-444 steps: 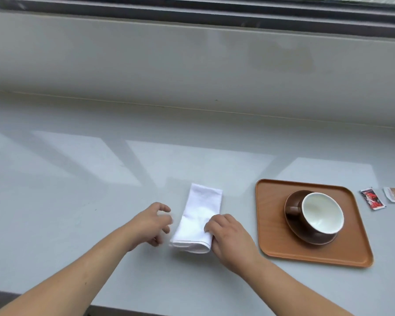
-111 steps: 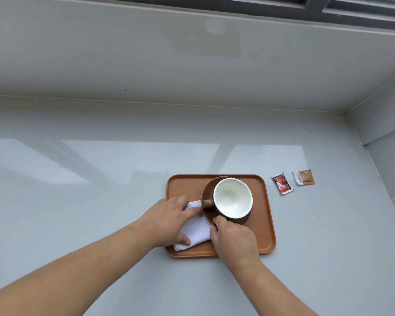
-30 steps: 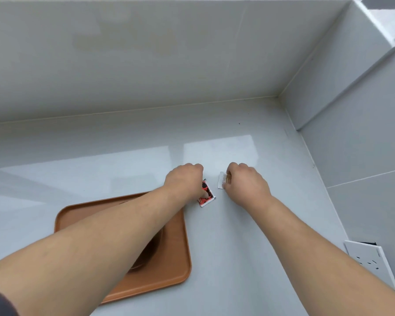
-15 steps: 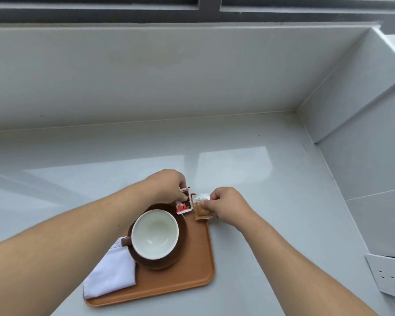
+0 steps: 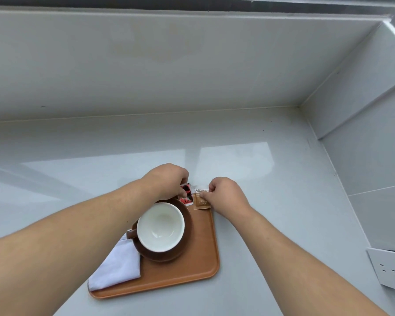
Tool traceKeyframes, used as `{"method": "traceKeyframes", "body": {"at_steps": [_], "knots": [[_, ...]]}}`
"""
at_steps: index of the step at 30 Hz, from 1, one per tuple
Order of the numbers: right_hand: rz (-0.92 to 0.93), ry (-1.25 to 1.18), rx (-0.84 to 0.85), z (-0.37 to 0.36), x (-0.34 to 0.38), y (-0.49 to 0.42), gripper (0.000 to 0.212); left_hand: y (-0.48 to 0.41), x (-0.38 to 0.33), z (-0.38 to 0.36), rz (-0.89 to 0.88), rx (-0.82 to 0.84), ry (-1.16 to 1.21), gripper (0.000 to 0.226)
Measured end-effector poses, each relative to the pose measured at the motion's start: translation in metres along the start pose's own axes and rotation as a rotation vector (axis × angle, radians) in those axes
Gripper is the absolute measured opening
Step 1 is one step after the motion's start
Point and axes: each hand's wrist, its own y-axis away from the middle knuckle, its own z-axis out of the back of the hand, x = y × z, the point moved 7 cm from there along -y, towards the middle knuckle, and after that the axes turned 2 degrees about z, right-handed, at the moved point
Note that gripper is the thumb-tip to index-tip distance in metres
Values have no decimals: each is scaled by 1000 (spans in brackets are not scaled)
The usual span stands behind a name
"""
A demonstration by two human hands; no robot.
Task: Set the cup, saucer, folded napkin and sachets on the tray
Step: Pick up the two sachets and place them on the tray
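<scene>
On the grey worktop (image 5: 283,201), low in the frame, the tray (image 5: 198,258) carries saucer (image 5: 183,252), cup (image 5: 160,227) and napkin (image 5: 116,267), while at its upper edge the left hand (image 5: 167,181) has its grip clamped on the red sachet (image 5: 185,194) and the right hand (image 5: 226,196) on the brown sachet (image 5: 201,200).

Pale grey glossy countertop (image 5: 260,179), meeting a plain grey back wall (image 5: 169,65) along a thin seam. Bright window-shaped light patches (image 5: 235,156) reflect on the countertop near that seam. A dark window frame (image 5: 100,2) runs above the back wall. Right of the countertop, a tiled side wall (image 5: 374,156) carries a white power socket (image 5: 390,267).
</scene>
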Motion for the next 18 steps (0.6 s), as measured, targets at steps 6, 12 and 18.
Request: {"method": "traceKeyframes", "body": {"at_steps": [6, 12, 18], "knots": [[41, 58, 0, -4, 8, 1, 38, -3, 8, 7, 40, -30, 87, 29], [37, 78, 6, -4, 7, 4, 37, -1, 1, -1, 28, -8, 121, 13], [40, 82, -4, -4, 6, 5, 34, -1, 5, -3, 58, 0, 128, 24]]}}
